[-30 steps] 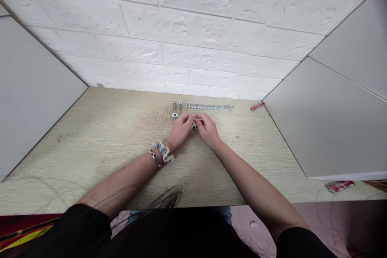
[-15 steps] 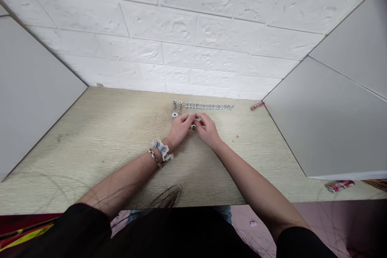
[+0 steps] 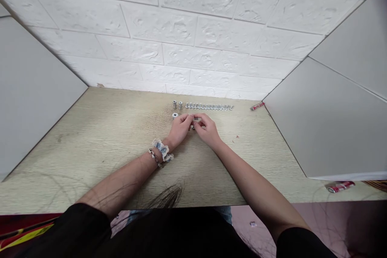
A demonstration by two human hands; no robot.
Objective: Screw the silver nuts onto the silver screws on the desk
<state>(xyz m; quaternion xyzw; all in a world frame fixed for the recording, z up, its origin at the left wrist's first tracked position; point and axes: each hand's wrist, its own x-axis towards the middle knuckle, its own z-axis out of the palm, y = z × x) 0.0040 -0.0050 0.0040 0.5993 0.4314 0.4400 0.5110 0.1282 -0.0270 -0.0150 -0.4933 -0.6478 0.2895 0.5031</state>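
My left hand (image 3: 180, 128) and my right hand (image 3: 207, 130) meet over the middle of the wooden table, fingertips touching. Both are closed round a small silver metal piece (image 3: 196, 119), which shows between the fingers of my right hand. Another small metal part (image 3: 193, 127) is partly hidden just under the fingertips. Beside my left hand stands a silver part with a round, flat top (image 3: 175, 115). Behind it are two threaded metal pieces, one on the left (image 3: 174, 105) and one on the right (image 3: 180, 105). A row of several small screws (image 3: 209, 107) lies beyond my hands.
A red battery (image 3: 257, 106) lies by the right panel (image 3: 326, 121), and another red one (image 3: 341, 186) near the front right edge. A white brick-patterned wall (image 3: 181, 52) rises behind the table (image 3: 99, 129). Small reddish crumbs (image 3: 237, 136) lie right of my hands.
My right hand's fingertips have shifted slightly left, closer to my left hand, and now cover more of the small metal part below them. The other items have not moved.
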